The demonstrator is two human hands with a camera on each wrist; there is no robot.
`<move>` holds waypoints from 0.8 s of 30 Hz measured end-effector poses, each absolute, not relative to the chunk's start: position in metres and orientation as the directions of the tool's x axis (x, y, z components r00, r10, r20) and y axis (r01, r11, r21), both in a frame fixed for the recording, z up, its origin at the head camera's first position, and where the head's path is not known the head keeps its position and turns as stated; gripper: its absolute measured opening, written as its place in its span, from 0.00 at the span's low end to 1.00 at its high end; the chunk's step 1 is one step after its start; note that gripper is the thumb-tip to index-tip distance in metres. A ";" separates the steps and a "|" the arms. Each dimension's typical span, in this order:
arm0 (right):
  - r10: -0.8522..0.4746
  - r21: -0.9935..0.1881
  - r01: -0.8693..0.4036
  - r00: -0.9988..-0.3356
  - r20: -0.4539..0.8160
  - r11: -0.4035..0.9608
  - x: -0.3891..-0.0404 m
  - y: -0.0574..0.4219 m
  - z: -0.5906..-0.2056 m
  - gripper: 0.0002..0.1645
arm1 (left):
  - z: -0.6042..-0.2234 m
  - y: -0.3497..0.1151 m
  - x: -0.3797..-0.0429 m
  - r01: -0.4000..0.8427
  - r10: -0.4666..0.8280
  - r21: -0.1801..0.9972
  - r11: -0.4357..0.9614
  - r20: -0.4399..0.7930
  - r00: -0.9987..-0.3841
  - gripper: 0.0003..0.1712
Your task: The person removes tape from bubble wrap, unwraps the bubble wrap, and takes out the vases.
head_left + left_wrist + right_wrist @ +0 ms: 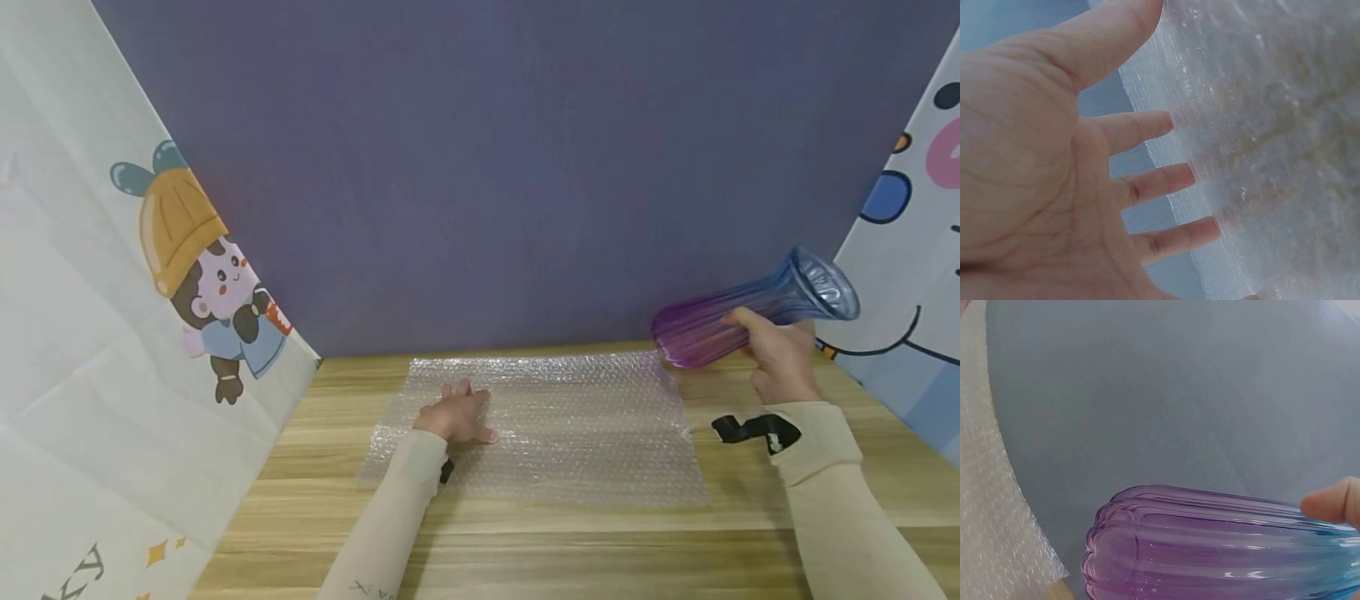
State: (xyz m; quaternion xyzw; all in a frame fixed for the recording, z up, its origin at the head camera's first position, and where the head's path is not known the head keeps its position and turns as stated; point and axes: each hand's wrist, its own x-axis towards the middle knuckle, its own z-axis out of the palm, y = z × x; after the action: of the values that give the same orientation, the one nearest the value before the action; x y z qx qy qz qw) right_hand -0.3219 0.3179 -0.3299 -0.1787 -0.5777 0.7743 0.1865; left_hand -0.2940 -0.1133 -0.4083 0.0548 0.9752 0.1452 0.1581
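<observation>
A sheet of clear bubble wrap (577, 433) lies spread on the wooden table. My left hand (456, 414) is over its left part, fingers extended and spread, with the fingertips right at the wrap in the left wrist view. At the right, my right hand (780, 354) grips a ribbed glass vase (712, 325) around its middle. The vase is purple at the base and blue at the flared mouth. It is tilted on its side, base toward the wrap's far right corner and mouth to the right. In the right wrist view the thumb (1329, 503) presses along the vase's side.
A dark blue-grey panel (487, 183) rises along the table's back edge. White printed sheets with cartoon figures stand at the left (82, 275) and right. Bare wooden tabletop (570, 550) shows in front of the wrap. A black strap (757, 432) hangs from the right wrist.
</observation>
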 end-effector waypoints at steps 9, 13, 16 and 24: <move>0.510 -0.977 -0.031 -0.856 -0.082 -0.209 -0.324 0.323 -0.332 0.56 | -0.408 -0.111 -0.296 0.056 0.149 0.302 0.952 -0.295 -0.944 0.51; 0.527 -0.978 -0.039 -0.846 -0.076 -0.203 -0.326 0.324 -0.334 0.53 | -0.409 -0.111 -0.296 0.054 0.147 0.303 0.951 -0.294 -0.945 0.51; 0.550 -0.978 -0.057 -0.833 -0.064 -0.200 -0.329 0.324 -0.336 0.47 | -0.409 -0.111 -0.296 0.054 0.147 0.302 0.952 -0.293 -0.945 0.51; 0.566 -0.969 -0.130 -0.824 -0.013 -0.212 -0.332 0.326 -0.341 0.44 | -0.409 -0.111 -0.296 0.054 0.145 0.296 0.954 -0.296 -0.944 0.51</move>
State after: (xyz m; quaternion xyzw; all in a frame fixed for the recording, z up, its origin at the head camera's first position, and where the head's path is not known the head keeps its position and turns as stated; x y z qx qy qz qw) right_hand -0.3320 0.3260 -0.3406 -0.1867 -0.5840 0.7557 0.2302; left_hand -0.2964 -0.1108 -0.4089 0.0511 0.9755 0.1433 0.1592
